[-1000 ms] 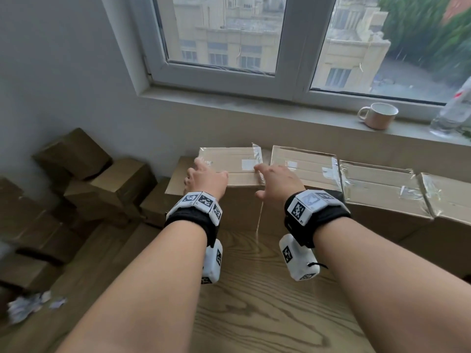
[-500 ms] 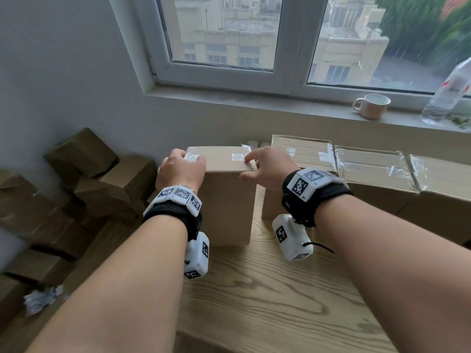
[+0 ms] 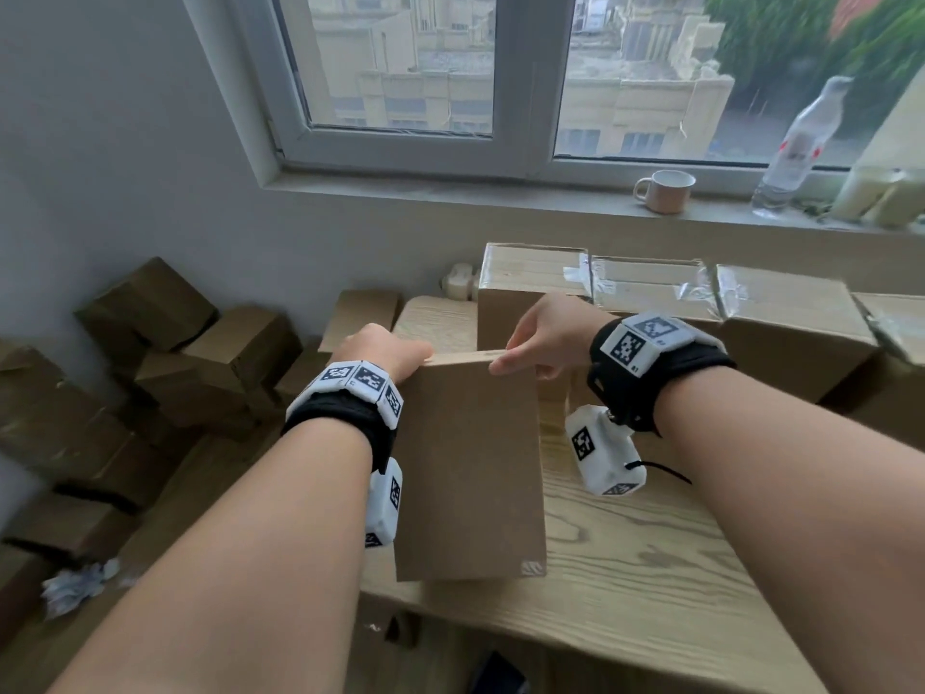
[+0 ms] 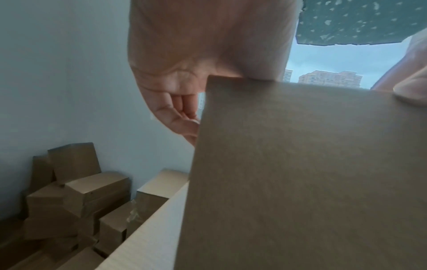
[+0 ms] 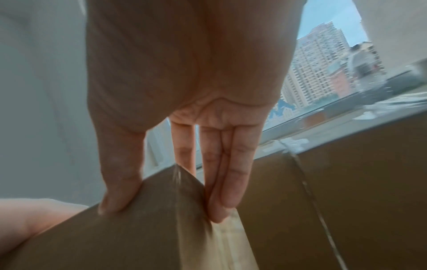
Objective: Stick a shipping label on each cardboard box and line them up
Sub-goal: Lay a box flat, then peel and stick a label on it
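A plain brown cardboard box [image 3: 470, 468] is upright at the table's front left, its broad face toward me. My left hand [image 3: 400, 358] grips its upper left corner, and my right hand [image 3: 505, 360] pinches its upper right corner. In the right wrist view the thumb [image 5: 120, 182] lies on the near face of the box [image 5: 115, 237] and the fingers [image 5: 221, 173] go down its far side. In the left wrist view the fingers [image 4: 182, 113] curl behind the box [image 4: 300, 173]. Its top is hidden. Several taped boxes [image 3: 650, 293] stand in a row under the sill.
The wooden table [image 3: 650, 568] has bare surface to the right of the held box. A heap of brown boxes [image 3: 175, 368] fills the floor at the left, with crumpled paper [image 3: 75, 588] nearby. A mug [image 3: 665, 190] and a plastic bottle [image 3: 801, 142] stand on the windowsill.
Both hands have drawn the box from the left end of the back row toward me, to the table's front left. Its taped top has gone out of sight.
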The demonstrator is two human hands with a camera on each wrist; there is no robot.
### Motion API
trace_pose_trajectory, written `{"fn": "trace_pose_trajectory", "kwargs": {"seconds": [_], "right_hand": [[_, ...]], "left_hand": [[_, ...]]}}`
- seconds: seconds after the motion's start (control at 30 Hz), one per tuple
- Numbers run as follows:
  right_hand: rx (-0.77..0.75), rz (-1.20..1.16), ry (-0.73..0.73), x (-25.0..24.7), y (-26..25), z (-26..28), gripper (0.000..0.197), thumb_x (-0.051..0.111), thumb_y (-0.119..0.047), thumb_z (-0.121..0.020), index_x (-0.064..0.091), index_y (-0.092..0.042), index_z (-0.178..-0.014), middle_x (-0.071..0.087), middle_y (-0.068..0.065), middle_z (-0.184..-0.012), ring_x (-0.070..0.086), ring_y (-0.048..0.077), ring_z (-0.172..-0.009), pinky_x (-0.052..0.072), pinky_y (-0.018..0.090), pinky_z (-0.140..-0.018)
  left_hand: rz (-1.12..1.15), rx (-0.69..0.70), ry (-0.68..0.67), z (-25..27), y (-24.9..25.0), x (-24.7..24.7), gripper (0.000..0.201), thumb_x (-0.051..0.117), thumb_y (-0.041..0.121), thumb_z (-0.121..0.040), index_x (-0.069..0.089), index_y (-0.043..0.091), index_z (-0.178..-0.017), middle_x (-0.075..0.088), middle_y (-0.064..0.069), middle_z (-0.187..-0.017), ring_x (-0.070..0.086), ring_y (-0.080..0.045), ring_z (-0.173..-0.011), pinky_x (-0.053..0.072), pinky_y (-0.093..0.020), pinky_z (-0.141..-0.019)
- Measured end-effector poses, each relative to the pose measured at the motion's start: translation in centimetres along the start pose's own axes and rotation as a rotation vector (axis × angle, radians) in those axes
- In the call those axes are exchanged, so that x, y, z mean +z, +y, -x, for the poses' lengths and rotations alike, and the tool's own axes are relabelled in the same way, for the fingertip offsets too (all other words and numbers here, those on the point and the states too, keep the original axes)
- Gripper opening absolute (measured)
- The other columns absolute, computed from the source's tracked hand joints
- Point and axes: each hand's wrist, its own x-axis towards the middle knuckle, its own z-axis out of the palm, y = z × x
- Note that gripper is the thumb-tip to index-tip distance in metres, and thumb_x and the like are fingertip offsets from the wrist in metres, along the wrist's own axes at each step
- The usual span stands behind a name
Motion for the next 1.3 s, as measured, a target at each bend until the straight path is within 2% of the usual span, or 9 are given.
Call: {"fn": "trace_pose_trajectory", "kwargs": {"seconds": [0.13,0.23,0.43,0.57,0.7,0.83,0.93,1.07,1.3], "right_hand": [[0.082,-0.076,0.044,-1.5,5.1,3.2,0.042,0.078,-0.055,-0.07,0.076,-0.021,-0.094,0.074,-0.002,-0.078,0.072,0.012,-0.073,0.06,0.031,-0.079],[0.15,-0.113,0.079,-2.7,9.2,5.7,0.041,0.079,-0.054,-0.069,0.077,-0.021,-0.094,0.074,-0.004,-0.084,0.072,0.013,-0.074,0.059,0.03,-0.078],[0.309,-0.203,0.134,-4.1,18.5,11.2,0.034,0.08,-0.05,-0.069,0.079,-0.021,-0.088,0.073,-0.006,-0.083,0.072,0.017,-0.075,0.06,0.03,-0.077],[0.387,-0.254,0.155,-4.9,24.1,14.6,0.033,0.077,-0.049,-0.075,0.078,-0.02,-0.091,0.072,-0.005,-0.081,0.068,0.013,-0.069,0.053,0.022,-0.061],[0.475,-0.26,0.328,-5.2,29.0,16.0,0.04,0.075,-0.051,-0.075,0.073,-0.019,-0.099,0.071,-0.003,-0.095,0.07,0.017,-0.083,0.058,0.036,-0.08],[0.515,-0.412,0.465,-4.5,33.0,16.1,0.037,0.074,-0.032,-0.081,0.058,-0.018,-0.111,0.064,0.007,-0.115,0.062,0.025,-0.105,0.05,0.043,-0.096],[0.521,-0.529,0.423,-3.6,34.8,16.3,0.032,0.068,-0.016,-0.085,0.052,-0.016,-0.112,0.061,0.01,-0.122,0.059,0.02,-0.104,0.046,0.032,-0.096],[0.526,-0.538,0.352,-2.9,36.6,16.3,0.047,0.063,-0.008,-0.087,0.048,-0.009,-0.132,0.055,0.012,-0.135,0.053,0.022,-0.123,0.04,0.024,-0.09],[0.524,-0.533,0.31,-1.3,38.5,15.6,0.055,0.068,-0.004,-0.081,0.049,-0.009,-0.133,0.059,0.009,-0.129,0.057,0.022,-0.114,0.045,0.028,-0.094]], "left_hand": [[-0.025,0.083,-0.083,2.1,4.3,2.6,0.057,0.063,0.052,-0.082,0.06,0.011,-0.121,0.061,-0.01,-0.12,0.058,-0.029,-0.108,0.038,-0.029,-0.077],[-0.028,0.16,-0.144,3.7,7.7,5.5,0.054,0.063,0.053,-0.081,0.062,0.012,-0.116,0.061,-0.006,-0.106,0.059,-0.029,-0.103,0.041,-0.03,-0.078],[-0.024,0.267,-0.291,7.6,14.3,11.7,0.067,0.06,0.065,-0.078,0.065,0.01,-0.115,0.066,-0.006,-0.11,0.061,-0.027,-0.092,0.048,-0.03,-0.08],[0.029,0.332,-0.425,10.5,18.1,15.5,0.086,0.053,0.083,-0.059,0.07,0.016,-0.11,0.069,-0.003,-0.108,0.066,-0.025,-0.094,0.056,-0.039,-0.087],[0.134,0.368,-0.544,13.1,20.8,18.6,0.076,0.06,0.081,-0.061,0.072,0.016,-0.097,0.069,0.0,-0.093,0.067,-0.02,-0.092,0.059,-0.037,-0.081],[0.227,0.373,-0.482,14.2,22.1,21.7,0.06,0.076,0.066,-0.06,0.068,0.023,-0.101,0.071,0.003,-0.094,0.069,-0.016,-0.088,0.06,-0.031,-0.072],[0.197,0.368,-0.442,14.5,22.9,23.6,0.065,0.082,0.059,-0.058,0.061,0.021,-0.107,0.068,0.004,-0.104,0.066,-0.018,-0.097,0.056,-0.033,-0.084],[0.156,0.319,-0.426,15.0,23.4,26.1,0.065,0.08,0.054,-0.067,0.056,0.017,-0.115,0.064,0.001,-0.113,0.06,-0.021,-0.108,0.049,-0.031,-0.091],[0.125,0.252,-0.395,14.7,23.4,28.3,0.08,0.074,0.054,-0.072,0.046,0.014,-0.135,0.059,-0.005,-0.13,0.056,-0.026,-0.119,0.045,-0.03,-0.093]]}}
